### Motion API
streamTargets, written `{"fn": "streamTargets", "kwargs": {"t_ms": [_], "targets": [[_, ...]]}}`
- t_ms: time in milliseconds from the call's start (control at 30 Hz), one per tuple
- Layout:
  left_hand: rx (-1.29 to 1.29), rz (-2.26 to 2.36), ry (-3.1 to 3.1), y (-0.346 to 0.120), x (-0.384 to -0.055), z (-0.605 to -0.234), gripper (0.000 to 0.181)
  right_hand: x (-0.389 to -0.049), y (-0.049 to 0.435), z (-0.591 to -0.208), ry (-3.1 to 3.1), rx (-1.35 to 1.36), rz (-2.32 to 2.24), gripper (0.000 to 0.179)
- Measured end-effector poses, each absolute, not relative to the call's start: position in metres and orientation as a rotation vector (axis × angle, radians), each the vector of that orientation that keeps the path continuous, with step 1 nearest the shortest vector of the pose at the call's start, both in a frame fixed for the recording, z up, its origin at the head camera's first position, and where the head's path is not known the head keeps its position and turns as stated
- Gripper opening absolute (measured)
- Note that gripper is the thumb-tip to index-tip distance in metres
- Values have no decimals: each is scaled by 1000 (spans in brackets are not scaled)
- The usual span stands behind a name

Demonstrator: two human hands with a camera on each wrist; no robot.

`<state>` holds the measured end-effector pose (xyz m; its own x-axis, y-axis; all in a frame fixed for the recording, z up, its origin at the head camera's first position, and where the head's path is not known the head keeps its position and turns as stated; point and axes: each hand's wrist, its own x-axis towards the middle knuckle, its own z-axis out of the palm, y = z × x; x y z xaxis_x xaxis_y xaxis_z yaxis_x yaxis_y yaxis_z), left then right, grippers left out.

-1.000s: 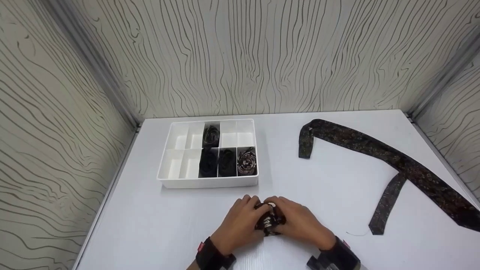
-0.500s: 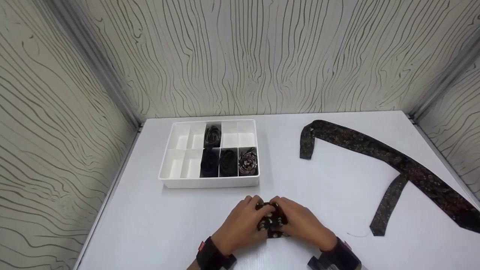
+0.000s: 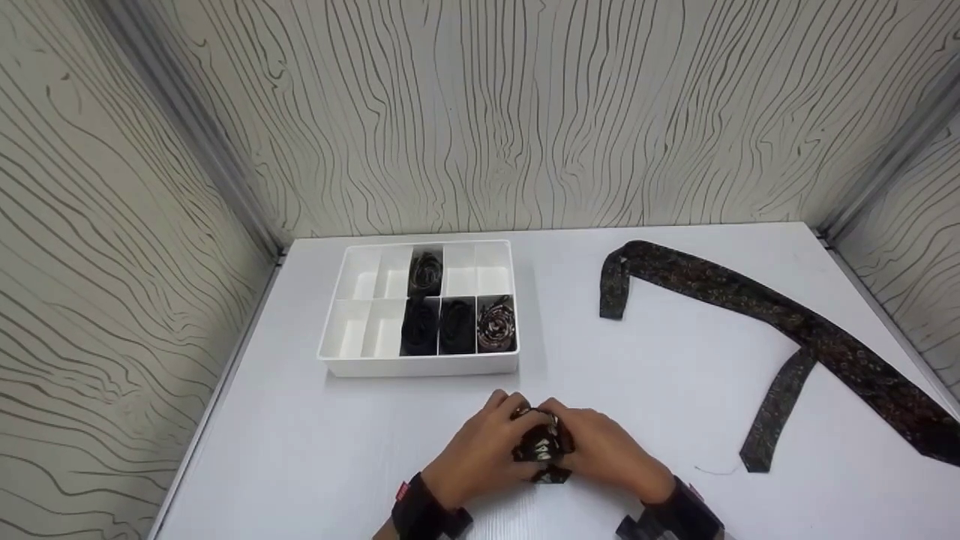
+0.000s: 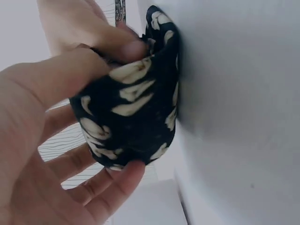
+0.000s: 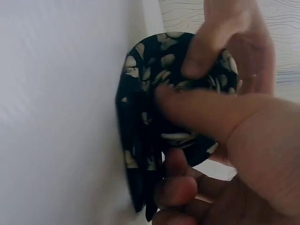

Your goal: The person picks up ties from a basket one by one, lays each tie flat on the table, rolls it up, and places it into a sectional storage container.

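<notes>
Near the table's front edge, both hands hold a dark necktie point(image 3: 541, 444) with cream markings, mostly rolled into a coil. My left hand point(image 3: 484, 448) grips it from the left, its fingers curled round the roll. From the right, my right hand point(image 3: 604, 450) pinches the same roll, the thumb point(image 5: 201, 105) pressing on the coil's side. In the left wrist view the patterned outer wrap point(image 4: 133, 112) of the necktie bulges between the fingers and touches the white surface. A short flat tail point(image 5: 136, 187) hangs off the coil in the right wrist view.
A white divided box point(image 3: 420, 365) stands left of centre, with rolled dark ties point(image 3: 457, 326) in several compartments. A long dark patterned necktie point(image 3: 727, 289) lies unrolled across the table's right side, beside a loose thread point(image 3: 716, 471). Wood-patterned panels point(image 3: 487, 112) enclose the back and sides.
The roll has turned between the hands, and its visible pattern differs. The loose end beneath it now looks shorter than half a second ago. Both hands stay in nearly the same place.
</notes>
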<state>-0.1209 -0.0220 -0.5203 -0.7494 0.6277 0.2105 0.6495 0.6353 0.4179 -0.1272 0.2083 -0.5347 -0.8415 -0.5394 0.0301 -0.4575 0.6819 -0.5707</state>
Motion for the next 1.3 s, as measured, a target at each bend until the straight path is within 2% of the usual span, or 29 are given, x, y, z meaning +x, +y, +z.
{"fn": "streamTargets", "kwargs": {"t_ms": [167,233,400,600,833,1000,1100,1300], "targets": [[-820,-1007,-2977,-25,-120,-524,66,-132,212,-536,2732,-809,-951,59],[-736,-1104,-3015,-26,-121,-526,65,-132,212,-536,2728,-814,-978,60],[-684,-1556,-2989,-25,-126,-530,51,-132,210,-536,2762,-848,-1017,63],[-617,-1904,-2800,-23,-132,-534,57,-128,204,-536,2894,-889,-1062,56],[-577,-1900,-2672,-22,-141,-539,69,-127,204,-534,2895,-955,-1087,88],[-621,-1825,-2672,-24,-145,-544,69,-131,203,-537,2978,-894,-1024,97],[-697,-1827,-2652,-24,-145,-546,69,-132,203,-539,2963,-886,-1040,92],[-788,-1802,-2650,-23,-146,-545,68,-132,204,-541,2895,-888,-1140,70]]}}
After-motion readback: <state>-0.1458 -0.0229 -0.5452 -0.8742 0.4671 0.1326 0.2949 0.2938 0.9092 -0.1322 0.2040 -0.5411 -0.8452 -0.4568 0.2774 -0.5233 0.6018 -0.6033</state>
